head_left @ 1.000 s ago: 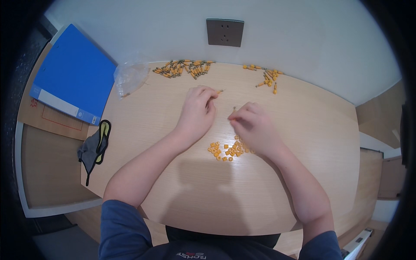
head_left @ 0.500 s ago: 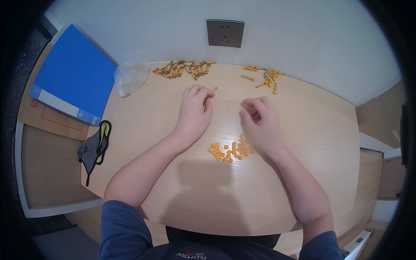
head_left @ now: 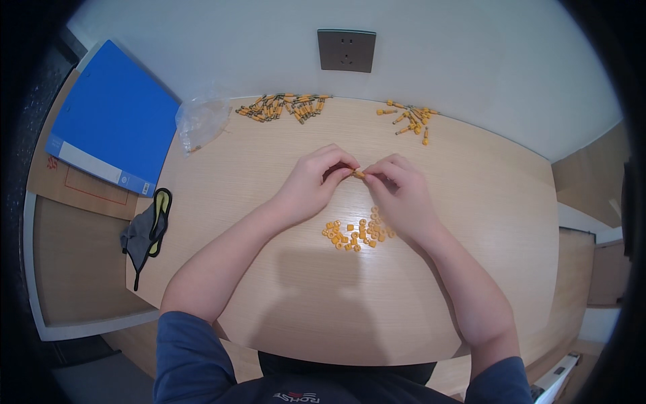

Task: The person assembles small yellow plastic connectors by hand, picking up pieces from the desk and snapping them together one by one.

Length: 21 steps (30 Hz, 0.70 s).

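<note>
Over the middle of the table, my left hand point(head_left: 321, 176) pinches a small orange pin point(head_left: 359, 174) between thumb and fingertips. From the other side, the fingertips of my right hand point(head_left: 402, 192) are closed on the pin's right end; whether a separate small piece is in them is hidden. Just below and between my hands lies a loose scatter of small orange ring-like caps point(head_left: 363, 231). Against the wall at far left is a heap of orange pins with dark ends point(head_left: 282, 108). A smaller group of pins with orange heads point(head_left: 416, 119) lies at the far right.
On the left side are a blue folder point(head_left: 111, 114), a clear plastic bag point(head_left: 202, 124) and a grey pouch with black edging point(head_left: 145, 232). A dark wall socket point(head_left: 346, 50) sits above the table's far edge. The wooden tabletop point(head_left: 498, 222) extends right of my arm.
My left hand has moved right and nearer, bringing the pin to my right hand, whose fingers have met its end. One headed pin at the far right has shifted toward the wall.
</note>
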Available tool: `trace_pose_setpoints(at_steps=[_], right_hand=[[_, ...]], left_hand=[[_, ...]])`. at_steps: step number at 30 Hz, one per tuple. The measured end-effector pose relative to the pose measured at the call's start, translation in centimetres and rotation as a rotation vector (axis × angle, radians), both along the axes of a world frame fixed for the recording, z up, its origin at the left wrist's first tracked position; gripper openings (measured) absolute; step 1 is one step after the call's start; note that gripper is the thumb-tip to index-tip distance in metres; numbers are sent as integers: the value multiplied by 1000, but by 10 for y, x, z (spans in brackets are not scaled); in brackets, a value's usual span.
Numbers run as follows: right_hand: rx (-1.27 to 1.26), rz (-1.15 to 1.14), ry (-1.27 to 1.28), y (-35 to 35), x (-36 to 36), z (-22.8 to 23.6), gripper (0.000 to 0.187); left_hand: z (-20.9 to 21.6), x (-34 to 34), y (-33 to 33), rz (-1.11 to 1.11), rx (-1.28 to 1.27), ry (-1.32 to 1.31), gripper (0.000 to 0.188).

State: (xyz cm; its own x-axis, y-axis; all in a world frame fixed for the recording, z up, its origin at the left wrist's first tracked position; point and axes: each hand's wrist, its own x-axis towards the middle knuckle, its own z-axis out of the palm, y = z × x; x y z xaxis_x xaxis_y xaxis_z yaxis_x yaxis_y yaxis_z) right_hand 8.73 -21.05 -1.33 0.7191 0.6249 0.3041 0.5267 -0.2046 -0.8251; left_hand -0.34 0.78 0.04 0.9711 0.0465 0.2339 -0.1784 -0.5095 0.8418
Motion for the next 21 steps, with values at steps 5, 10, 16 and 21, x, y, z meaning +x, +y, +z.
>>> trace_pose_setpoints(at_steps=[5,10,16,21], right_hand=[[-8,45,38,2,-3,1,19],[15,31,133,1,-3,1,15],[-72,-59,61,1,-5,2,19],[-58,8,36,1,-7,10,22]], left_hand=[[-5,0,5,3,-118,74,11],[-1,-1,2,-44,-128,161,11],[0,-1,0,2,-9,21,11],[-7,1,3,57,-17,-12,13]])
